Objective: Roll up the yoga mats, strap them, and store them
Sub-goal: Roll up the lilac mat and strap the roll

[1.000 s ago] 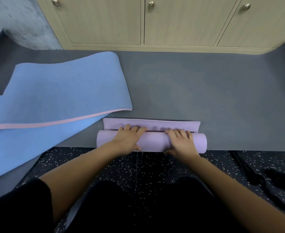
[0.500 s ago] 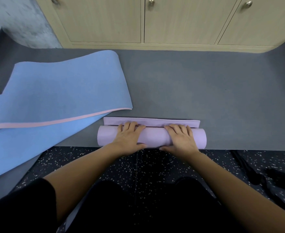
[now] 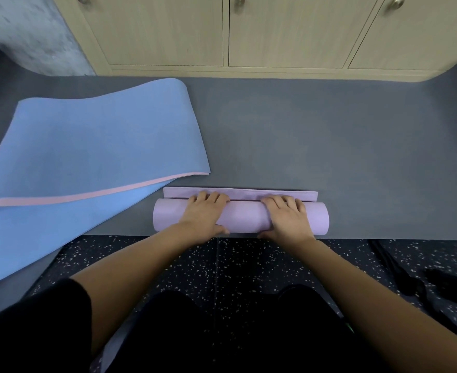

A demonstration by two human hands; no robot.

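Note:
A lilac yoga mat (image 3: 244,218) lies almost fully rolled into a tube on a grey floor mat (image 3: 329,144), close to its near edge. Only a narrow flat tail (image 3: 248,193) of it shows beyond the roll. My left hand (image 3: 204,216) holds the left half of the roll, fingers over the top and thumb on the near side. My right hand (image 3: 289,218) holds the right half the same way. A blue mat with a pink underside (image 3: 87,146) lies loosely folded to the left.
Black straps (image 3: 437,286) lie on the speckled dark floor (image 3: 248,265) at the right. Pale wooden cabinet doors (image 3: 275,30) with round knobs run along the back, behind the grey mat. My knees in black fill the bottom of the view.
Both hands have pushed the lilac roll a little farther away from me, and the flat tail beyond it has become narrower.

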